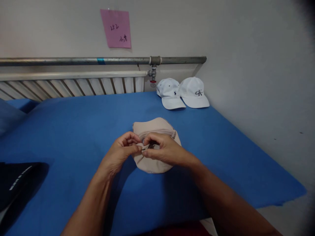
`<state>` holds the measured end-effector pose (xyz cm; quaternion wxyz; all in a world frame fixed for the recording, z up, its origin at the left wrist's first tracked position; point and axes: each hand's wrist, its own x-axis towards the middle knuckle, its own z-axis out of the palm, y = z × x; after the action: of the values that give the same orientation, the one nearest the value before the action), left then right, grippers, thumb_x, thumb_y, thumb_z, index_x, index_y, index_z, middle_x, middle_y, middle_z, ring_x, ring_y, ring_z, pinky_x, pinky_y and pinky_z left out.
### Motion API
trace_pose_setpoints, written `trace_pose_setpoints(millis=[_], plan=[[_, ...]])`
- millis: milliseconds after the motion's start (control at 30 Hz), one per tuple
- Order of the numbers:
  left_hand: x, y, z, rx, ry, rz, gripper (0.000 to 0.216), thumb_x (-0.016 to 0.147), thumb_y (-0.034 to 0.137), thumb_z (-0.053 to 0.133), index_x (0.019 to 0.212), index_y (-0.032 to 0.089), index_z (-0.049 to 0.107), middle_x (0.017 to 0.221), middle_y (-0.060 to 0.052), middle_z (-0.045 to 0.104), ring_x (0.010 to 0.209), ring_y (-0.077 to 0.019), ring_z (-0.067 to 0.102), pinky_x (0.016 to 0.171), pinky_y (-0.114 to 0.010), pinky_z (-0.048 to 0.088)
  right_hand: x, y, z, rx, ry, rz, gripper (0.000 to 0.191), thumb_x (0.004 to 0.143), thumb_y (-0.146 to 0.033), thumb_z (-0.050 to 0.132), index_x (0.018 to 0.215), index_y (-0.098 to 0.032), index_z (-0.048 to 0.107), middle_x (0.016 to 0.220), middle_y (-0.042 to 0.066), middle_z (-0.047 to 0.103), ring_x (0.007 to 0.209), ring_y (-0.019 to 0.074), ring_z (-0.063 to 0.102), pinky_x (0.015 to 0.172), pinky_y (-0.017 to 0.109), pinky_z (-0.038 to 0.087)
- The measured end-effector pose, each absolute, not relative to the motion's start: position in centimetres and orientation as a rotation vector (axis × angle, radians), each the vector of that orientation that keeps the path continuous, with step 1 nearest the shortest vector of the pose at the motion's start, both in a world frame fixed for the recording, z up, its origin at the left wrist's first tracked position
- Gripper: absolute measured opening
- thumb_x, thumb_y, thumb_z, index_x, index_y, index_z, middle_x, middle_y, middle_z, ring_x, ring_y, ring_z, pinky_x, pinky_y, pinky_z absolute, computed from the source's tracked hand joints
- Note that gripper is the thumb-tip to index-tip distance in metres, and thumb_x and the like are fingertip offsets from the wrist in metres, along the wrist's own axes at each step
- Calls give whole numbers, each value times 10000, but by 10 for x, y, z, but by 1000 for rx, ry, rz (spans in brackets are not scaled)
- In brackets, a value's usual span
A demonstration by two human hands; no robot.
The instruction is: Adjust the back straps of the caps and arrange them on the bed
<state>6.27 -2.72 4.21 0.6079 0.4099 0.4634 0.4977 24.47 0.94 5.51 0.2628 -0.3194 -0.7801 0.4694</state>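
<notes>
A beige baseball cap (156, 166) lies on the blue-covered table in front of me, its brim pointing away and its inside partly showing. Both hands meet over the cap's near part, at what looks like the back strap with a small metal buckle (143, 149). My left hand (124, 149) pinches the strap between thumb and fingers from the left. From the right, my right hand (164, 147) has thumb and forefinger closed at the same buckle end. The fingers hide most of the strap.
Two white caps (171, 93) (194, 92) sit at the back right by the wall. A dark cap (21, 183) is at the left edge. Behind the blue table cover (98, 114) run a radiator (98, 86) and a metal pipe (73, 61). A pink note (116, 29) hangs above.
</notes>
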Motion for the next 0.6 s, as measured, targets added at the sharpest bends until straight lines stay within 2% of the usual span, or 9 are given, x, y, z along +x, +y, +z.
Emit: trace_pose_setpoints(millis=[167, 400, 533, 600], plan=[[61, -28, 45, 986, 1163, 1147, 183, 600, 151, 756, 737, 173, 636, 676, 21, 635, 596, -100, 565, 581, -223, 433, 243, 9, 52, -823, -2219, 1045, 117, 775, -177, 640, 878, -173, 583, 840, -6, 610, 737, 112, 535, 688, 241, 404], [63, -30, 41, 1057, 1195, 1121, 170, 639, 151, 721, 775, 180, 624, 692, 30, 612, 626, -100, 547, 597, -220, 413, 235, 5, 44, -859, -2279, 887, 113, 747, -82, 571, 800, -177, 541, 777, -10, 576, 704, 117, 507, 658, 237, 375], [62, -30, 40, 1053, 1210, 1089, 192, 656, 163, 703, 829, 187, 623, 742, 18, 630, 651, -112, 553, 602, -230, 407, 237, 8, 44, -849, -2262, 981, 49, 805, -175, 606, 822, -176, 560, 783, -6, 584, 719, 124, 517, 676, 249, 388], [60, -29, 41, 1051, 1185, 1065, 177, 670, 183, 699, 832, 186, 629, 718, 21, 621, 642, -109, 543, 598, -228, 400, 242, 11, 46, -831, -2179, 1163, 102, 823, -259, 633, 838, -174, 580, 799, -3, 604, 741, 126, 542, 691, 254, 412]])
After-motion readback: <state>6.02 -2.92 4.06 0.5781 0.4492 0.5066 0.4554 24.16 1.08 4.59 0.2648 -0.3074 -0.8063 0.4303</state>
